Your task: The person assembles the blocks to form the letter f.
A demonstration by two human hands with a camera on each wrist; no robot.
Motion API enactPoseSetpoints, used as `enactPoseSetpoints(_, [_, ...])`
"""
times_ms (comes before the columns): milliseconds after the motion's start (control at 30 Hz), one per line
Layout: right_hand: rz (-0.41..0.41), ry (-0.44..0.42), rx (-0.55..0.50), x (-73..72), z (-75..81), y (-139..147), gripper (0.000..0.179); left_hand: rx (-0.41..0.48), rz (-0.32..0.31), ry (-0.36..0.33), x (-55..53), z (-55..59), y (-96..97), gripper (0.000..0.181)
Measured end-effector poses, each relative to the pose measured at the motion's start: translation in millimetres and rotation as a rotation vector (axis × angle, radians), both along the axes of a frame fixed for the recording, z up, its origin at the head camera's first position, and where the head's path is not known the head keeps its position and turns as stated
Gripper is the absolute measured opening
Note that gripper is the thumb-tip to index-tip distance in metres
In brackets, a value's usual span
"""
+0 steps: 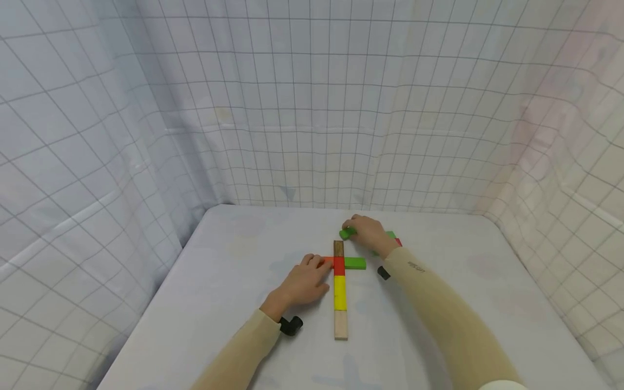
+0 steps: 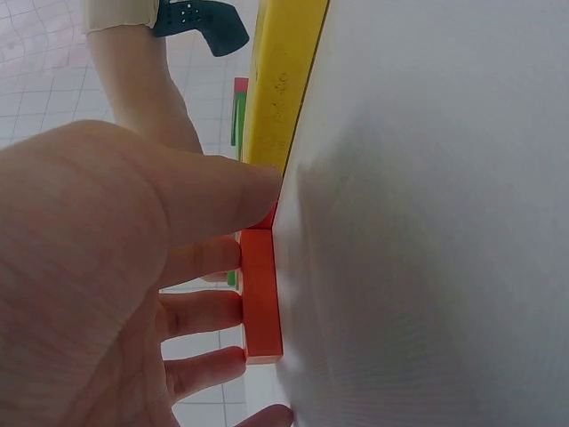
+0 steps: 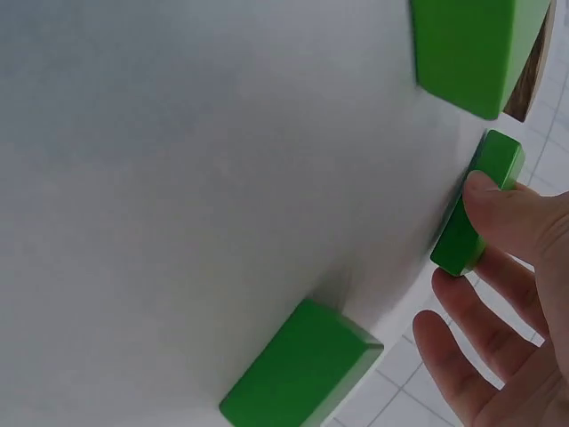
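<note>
Several blocks lie flat in a cross: a dark brown wooden block (image 1: 338,248) at the far end, then a red block (image 1: 339,266), a yellow block (image 1: 339,292) and a plain wooden block (image 1: 341,325). An orange block (image 2: 261,302) forms the left arm, a green block (image 1: 355,264) the right. With fairly straight fingers, my left hand (image 1: 306,281) touches the orange block; its thumb reaches to where the yellow and red blocks meet. Beyond the cross, my right hand (image 1: 369,233) pinches another green block (image 3: 460,231) between thumb and fingers, close to the tabletop.
Partly hidden behind my right hand and wrist, green (image 1: 390,234) and red (image 1: 398,242) blocks lie on the right. A white cloth covers the table (image 1: 234,260). Grid-patterned curtains (image 1: 312,108) stand at the back and both sides.
</note>
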State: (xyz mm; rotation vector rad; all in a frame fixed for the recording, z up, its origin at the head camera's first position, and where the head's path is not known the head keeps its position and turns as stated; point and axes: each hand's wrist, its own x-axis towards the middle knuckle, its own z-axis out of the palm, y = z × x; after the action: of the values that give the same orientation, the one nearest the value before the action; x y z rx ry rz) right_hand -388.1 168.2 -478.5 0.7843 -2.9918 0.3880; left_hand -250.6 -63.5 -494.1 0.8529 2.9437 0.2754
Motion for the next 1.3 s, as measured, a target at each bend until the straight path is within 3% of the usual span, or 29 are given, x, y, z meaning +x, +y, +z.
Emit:
enactPoseSetpoints(333, [0.028, 0.012, -0.023, -3.7, -4.3, -6, 0.032, -0.006, -0.005, 0.019, 0.4, 0.6, 0.1, 0.062])
enactPoseSetpoints(833, [0.052, -0.054, -0.023, -5.8, -1.1, -16, 0.047, -0.016, -0.013, 0.026, 0.9, -1.5, 0.7, 0.063])
enactPoseSetpoints(1300, [0.076, -0.03, -0.03, -5.4, -3.2, -16, 0.046, -0.019, -0.023, 0.044, 0.4, -4.5, 1.0, 0.065])
